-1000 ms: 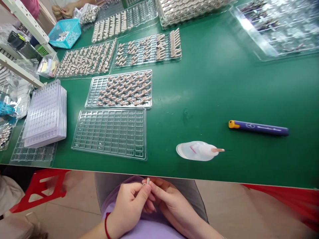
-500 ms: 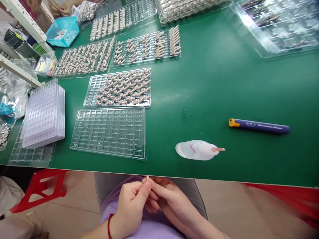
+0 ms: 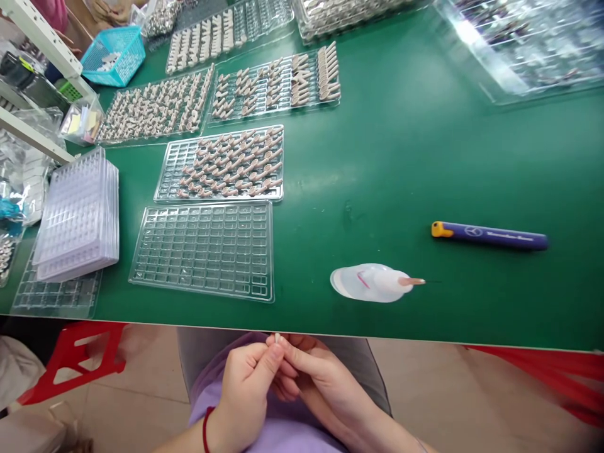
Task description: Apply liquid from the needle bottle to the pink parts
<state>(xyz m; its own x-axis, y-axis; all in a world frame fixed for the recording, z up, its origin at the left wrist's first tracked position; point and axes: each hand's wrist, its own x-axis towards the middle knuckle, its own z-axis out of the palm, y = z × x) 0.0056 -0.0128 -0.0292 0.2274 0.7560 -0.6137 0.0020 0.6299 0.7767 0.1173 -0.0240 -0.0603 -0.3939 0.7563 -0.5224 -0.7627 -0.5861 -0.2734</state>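
Observation:
My left hand (image 3: pixel 245 384) and my right hand (image 3: pixel 316 374) meet over my lap, just below the near edge of the green table (image 3: pixel 401 163). Both pinch one small white part (image 3: pixel 277 338) between their fingertips. An empty clear grid tray (image 3: pixel 202 250) lies on the table in front of me. Behind it a second tray (image 3: pixel 221 165) is partly filled with small beige parts. To the right lie a small white glue bottle (image 3: pixel 372 283) on its side and a blue pen-like tool (image 3: pixel 488 235).
A stack of clear trays (image 3: pixel 75 217) sits at the left. More trays of beige parts (image 3: pixel 276 85) fill the back, with a blue basket (image 3: pixel 113 56) at the far left. Shiny plastic packs (image 3: pixel 523 44) lie at the back right. A red stool (image 3: pixel 75 358) stands below.
My hands have risen slightly toward the table edge while keeping the pinch on the small part. The view has tilted a little; nothing on the table moved.

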